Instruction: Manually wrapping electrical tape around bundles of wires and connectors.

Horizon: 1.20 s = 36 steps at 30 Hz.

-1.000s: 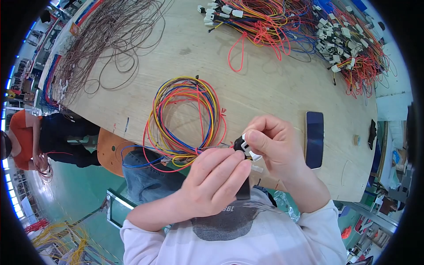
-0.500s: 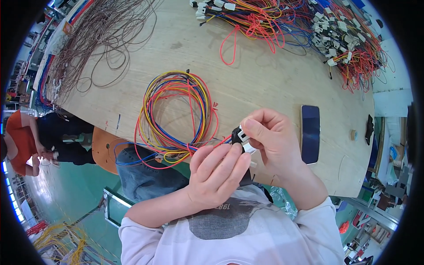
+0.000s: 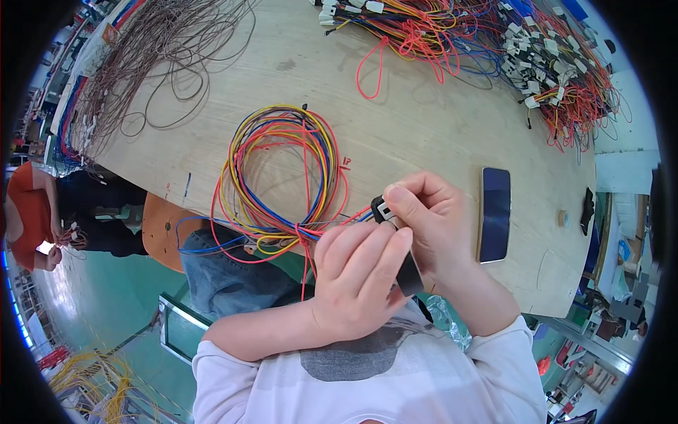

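My right hand (image 3: 438,226) pinches a small black-and-white connector (image 3: 381,209) between thumb and fingers, at the end of a wire harness. Close against it, my left hand (image 3: 360,275) has its fingers curled together. A flat black strip (image 3: 409,275) hangs by the left fingertips, apparently held there; the fingers hide its upper end. From the connector, red and blue wires run left to a coil (image 3: 235,169) of red, yellow, blue and brown wires on the table. The coil is gathered at its lower side, and some loops hang over the table edge.
Brown wires (image 3: 162,42) sprawl at the far left. Tied harnesses (image 3: 417,35) and a heap of white connectors (image 3: 544,63) lie at the far right. A phone (image 3: 495,212) and a tape roll (image 3: 563,218) lie right. Another person (image 3: 28,205) stands left, beyond an orange stool (image 3: 166,233).
My left hand has shifted slightly right, its fingertips now covering the white piece seen below the connector. More of the black strip shows. The right hand keeps its pinch.
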### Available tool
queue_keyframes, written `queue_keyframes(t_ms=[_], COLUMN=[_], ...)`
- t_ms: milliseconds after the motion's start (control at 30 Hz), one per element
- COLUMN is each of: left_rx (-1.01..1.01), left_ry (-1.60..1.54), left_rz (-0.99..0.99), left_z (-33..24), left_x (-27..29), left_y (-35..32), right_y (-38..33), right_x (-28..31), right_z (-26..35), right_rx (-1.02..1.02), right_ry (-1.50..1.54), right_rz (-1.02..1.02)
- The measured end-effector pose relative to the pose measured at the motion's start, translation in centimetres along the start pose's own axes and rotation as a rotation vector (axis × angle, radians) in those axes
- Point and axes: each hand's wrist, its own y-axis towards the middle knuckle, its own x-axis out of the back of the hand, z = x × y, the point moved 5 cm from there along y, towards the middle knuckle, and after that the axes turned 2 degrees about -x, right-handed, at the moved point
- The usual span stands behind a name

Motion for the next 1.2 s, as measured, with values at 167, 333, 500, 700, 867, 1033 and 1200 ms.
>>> queue_keyframes(t_ms=[167, 333, 500, 700, 867, 1033, 1200], left_rx=[-0.057, -0.187, -0.060, 0.656, 0.930, 1.035, 1.295], left_ry=[0.101, 0.286, -0.174, -0.440, -0.659, -1.154, -1.668], left_rz=[-0.021, 0.026, 0.021, 0.152, 0.153, 0.200, 0.190], left_z=[-0.2, 0.0, 2.0, 5.3, 6.0, 7.6, 6.5], left_x=[-0.4, -1.7, -0.4, -1.3, -2.0, -2.4, -1.6], left_y=[-1.1, -1.9, -1.0, 0.3, -0.7, -0.6, 0.0], right_y=[0.2, 0.2, 0.3, 0.1, 0.0, -0.2, -0.8], right_x=[0.3, 0.4, 0.5, -0.3, -1.0, -0.7, -1.1], right_z=[0.0, 0.6, 1.3, 1.6, 1.7, 1.5, 1.9], right_rx=[-0.010, -0.052, 0.059, 0.035, 0.153, 0.175, 0.219], right_ry=[-0.014, -0.015, -0.117, -0.021, -0.041, -0.068, -0.190], right_rz=[0.027, 0.068, 0.137, 0.135, 0.179, 0.261, 0.369])
